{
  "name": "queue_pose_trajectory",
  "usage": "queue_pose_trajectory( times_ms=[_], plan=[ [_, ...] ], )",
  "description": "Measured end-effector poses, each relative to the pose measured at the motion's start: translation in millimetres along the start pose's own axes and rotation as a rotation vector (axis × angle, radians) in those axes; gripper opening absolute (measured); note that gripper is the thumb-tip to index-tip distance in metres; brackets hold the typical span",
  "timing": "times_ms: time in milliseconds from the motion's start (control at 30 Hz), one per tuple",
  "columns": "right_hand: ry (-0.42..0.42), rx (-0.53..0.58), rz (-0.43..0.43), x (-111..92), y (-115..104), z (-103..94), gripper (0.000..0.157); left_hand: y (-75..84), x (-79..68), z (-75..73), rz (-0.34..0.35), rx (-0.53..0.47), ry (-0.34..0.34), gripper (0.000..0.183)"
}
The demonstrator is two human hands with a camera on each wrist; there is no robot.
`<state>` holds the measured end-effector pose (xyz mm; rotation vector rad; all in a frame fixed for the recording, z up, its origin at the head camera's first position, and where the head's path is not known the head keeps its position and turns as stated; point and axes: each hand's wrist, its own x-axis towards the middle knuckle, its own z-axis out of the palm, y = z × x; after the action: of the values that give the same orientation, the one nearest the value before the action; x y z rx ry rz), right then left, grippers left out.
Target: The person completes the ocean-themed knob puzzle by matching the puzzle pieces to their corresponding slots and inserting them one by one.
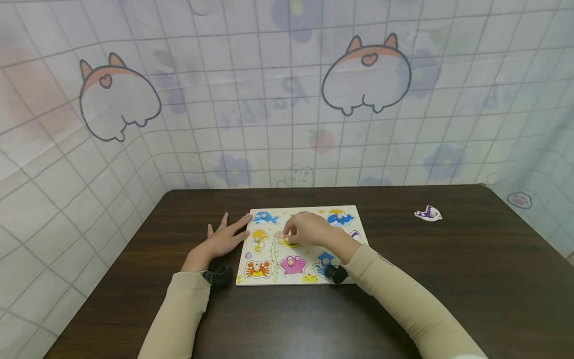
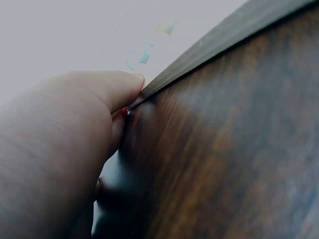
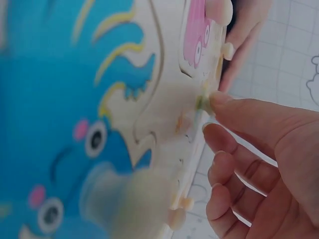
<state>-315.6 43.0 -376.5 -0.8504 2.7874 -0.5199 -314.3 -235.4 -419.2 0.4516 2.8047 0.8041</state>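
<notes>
A white wooden knob puzzle board (image 1: 287, 281) with sea-animal pieces lies on the table. My left hand (image 1: 219, 244) rests at its left edge, fingers spread and fairly straight, touching the board; in the left wrist view the thumb (image 2: 127, 87) lies along the edge. My right hand (image 1: 312, 230) reaches over the board's middle. Its thumb and index finger pinch the knob of a yellow-green puzzle piece (image 1: 291, 245), which the fingers largely hide. Around it sit a pink shell piece (image 1: 293, 266), a red crab piece (image 1: 257, 269), a yellow seahorse piece (image 1: 258, 240) and a blue octopus piece (image 3: 75, 149).
A purple-and-white puzzle piece (image 1: 429, 214) lies apart on the dark wooden table (image 1: 448, 269), right of the board. Blue whale pieces occupy the board's far corners. A patterned white curtain (image 1: 251, 99) stands behind the table.
</notes>
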Motion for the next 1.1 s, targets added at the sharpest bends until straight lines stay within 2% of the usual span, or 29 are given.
queue_pose_trajectory(
  times_ms=[267,433,533,733,833,1100],
  plan=[
    [0.108,0.076,-0.063,-18,10,-15.9,0.013,-0.5,0.5,0.5,-0.012,0.014,0.005,0.063],
    [0.179,0.156,-0.036,-39,23,-29.2,0.019,-1.5,1.4,2.0,-0.008,0.011,-0.002,0.064],
    [0.239,0.182,-0.034,-49,37,-36.9,0.021,-1.6,0.9,1.2,-0.003,0.007,-0.004,0.064],
    [0.333,0.361,-0.033,-67,67,-53.7,0.024,0.3,-1.7,-2.9,-0.003,0.001,0.0,0.064],
    [0.366,0.393,-0.021,-77,83,-60.3,0.029,0.9,-1.8,-2.9,-0.007,0.006,-0.002,0.064],
    [0.455,0.459,0.094,-114,131,-76.4,0.036,-1.6,-1.9,-2.0,-0.005,-0.003,-0.007,0.064]
  ],
)
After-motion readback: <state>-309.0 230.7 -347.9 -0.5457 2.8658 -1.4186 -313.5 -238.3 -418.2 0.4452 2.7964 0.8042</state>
